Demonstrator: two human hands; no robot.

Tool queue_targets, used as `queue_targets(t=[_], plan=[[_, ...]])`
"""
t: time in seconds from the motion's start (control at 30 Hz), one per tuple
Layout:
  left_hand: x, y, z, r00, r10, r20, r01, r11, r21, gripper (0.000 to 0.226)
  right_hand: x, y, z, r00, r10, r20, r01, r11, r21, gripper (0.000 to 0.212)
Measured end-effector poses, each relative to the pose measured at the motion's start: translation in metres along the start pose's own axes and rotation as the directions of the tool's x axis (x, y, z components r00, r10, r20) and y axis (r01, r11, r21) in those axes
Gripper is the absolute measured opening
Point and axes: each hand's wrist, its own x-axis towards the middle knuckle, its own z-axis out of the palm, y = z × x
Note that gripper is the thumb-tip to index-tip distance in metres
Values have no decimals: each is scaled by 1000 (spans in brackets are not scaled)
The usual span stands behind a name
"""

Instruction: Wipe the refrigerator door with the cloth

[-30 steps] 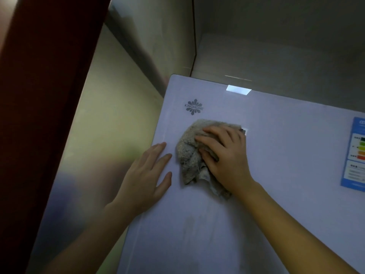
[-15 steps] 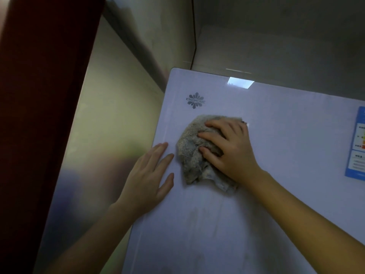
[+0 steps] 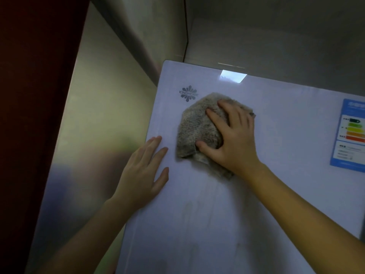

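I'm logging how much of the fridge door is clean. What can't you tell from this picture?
Head view only:
Refrigerator door under the cloth and right hand: covered by them.
Energy label: cut off by the right edge, print too blurred to read.
Door's lower part: cut off by the bottom edge.
Fridge side beyond the left hand: only blurred reflections.

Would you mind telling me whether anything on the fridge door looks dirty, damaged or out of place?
Faint grey streaks mark the door below the cloth, so that patch looks unwiped. Nothing else stands out.
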Motion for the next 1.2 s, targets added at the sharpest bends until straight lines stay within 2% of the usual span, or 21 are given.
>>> queue_targets(t=[0.17,0.4,0.47,0.53,0.63,0.73,1.0,1.13,1.2], plan=[[2,1,-1,1000,-9,5,9,1000,2,53,-5,0,1,997,11,-78,-13,999,-32,65],[-1,3,2,1000,-19,-15,19,1000,4,54,-22,-1,9,983,-91,-157,100,994,51,40],[-1,3,2,1000,-18,-22,18,1000,-3,53,-27,-4,9,988,-23,-155,29,999,40,39],[-1,3,1,1000,-17,-24,16,1000,-12,53,-35,-13,8,981,120,-153,-115,993,40,46],[0,3,1,999,-20,-28,19,1000,-21,52,-46,-30,13,934,314,-170,-307,949,64,52],[-1,4,1,999,-24,-45,22,999,-36,51,-41,-35,16,910,358,-208,-348,934,85,47],[-3,6,7,997,-46,-66,41,997,-70,51,-51,-43,20,913,349,-210,-336,937,93,46],[-4,8,9,996,-53,-70,48,997,-67,52,-68,-42,20,978,154,-143,-150,988,35,47],[-4,9,10,995,-57,-80,52,996,-70,52,-64,-34,17,983,120,-137,-117,993,29,46]])
